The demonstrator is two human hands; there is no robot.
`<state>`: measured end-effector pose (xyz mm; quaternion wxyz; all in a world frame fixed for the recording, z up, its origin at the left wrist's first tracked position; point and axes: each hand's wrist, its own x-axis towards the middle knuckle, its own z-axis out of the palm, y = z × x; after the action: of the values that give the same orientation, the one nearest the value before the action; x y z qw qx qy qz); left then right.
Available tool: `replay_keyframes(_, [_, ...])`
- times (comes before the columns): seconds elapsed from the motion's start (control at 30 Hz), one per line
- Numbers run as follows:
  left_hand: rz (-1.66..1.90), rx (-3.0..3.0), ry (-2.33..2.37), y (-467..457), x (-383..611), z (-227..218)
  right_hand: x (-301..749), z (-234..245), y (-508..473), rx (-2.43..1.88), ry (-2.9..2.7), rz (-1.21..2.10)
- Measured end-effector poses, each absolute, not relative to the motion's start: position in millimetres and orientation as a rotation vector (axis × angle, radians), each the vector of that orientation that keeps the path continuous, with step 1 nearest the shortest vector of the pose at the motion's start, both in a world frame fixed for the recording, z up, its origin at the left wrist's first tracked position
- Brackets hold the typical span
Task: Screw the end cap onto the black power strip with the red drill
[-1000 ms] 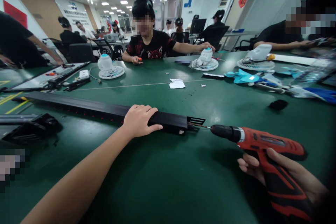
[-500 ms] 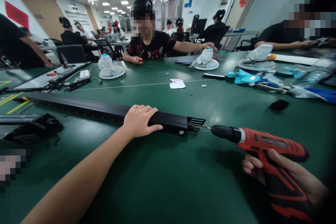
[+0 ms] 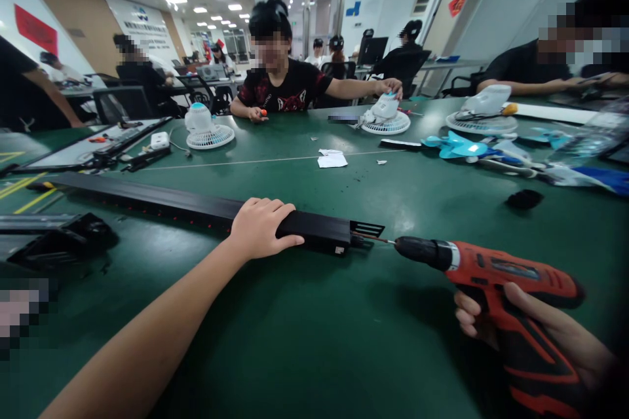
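Red drill point(image 3: 515, 272) — dipped slightly lower, left hand point(image 3: 263, 228) unmoved on bar point(image 3: 319, 228)

A red-and-black power drill point(image 3: 515, 270) and a black bar point(image 3: 147, 199) dotted with red contrasted with a green tabletop point(image 3: 344, 340). Plastic blades point(image 3: 457, 146) were turquoise, a fan housing point(image 3: 198, 120) white and turquoise, and a co-worker's black shirt point(image 3: 295, 84) bore red patterning.

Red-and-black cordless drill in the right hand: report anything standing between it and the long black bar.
Nothing visible blocks the cordless drill: its thin metal bit reaches toward the right end of the long black bar. A flat slotted black bracket juts out on the bit's far side, alongside rather than across. Tip contact is unclear.
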<state>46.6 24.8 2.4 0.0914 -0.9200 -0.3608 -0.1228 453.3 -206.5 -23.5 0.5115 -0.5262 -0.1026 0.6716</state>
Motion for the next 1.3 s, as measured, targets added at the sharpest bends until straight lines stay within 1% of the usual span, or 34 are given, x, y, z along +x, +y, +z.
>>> replay_keyframes(0.33, [-0.372,-2.736,-1.069,27,46,1,455,-15,-216,-1.217,-0.302,1.504])
replay_keyframes(0.53, [-0.36,-2.738,-1.075,26,47,2,461,-30,-205,-1.137,-0.359,1.715])
replay_keyframes(0.7, [-0.366,-2.734,-1.083,25,47,2,464,-47,-208,-1.068,-0.293,1.713])
replay_keyframes(0.87, [-0.334,-2.745,-1.103,25,47,4,474,-51,-211,-1.009,-0.27,1.777])
replay_keyframes(0.9, [-0.334,-2.747,-1.105,25,47,4,474,-50,-210,-1.04,-0.258,1.762])
replay_keyframes(0.93, [-0.334,-2.749,-1.107,25,47,4,473,-48,-210,-1.055,-0.257,1.674])
replay_keyframes(1.03, [-0.335,-2.75,-1.103,26,47,2,465,-45,-207,-1.009,-0.272,1.562])
replay_keyframes(1.2, [-0.333,-2.741,-1.1,26,47,2,458,-45,-205,-1.031,-0.266,1.497])
replay_keyframes(1.3, [-0.341,-2.736,-1.088,26,47,2,461,-47,-204,-1.084,-0.259,1.513])
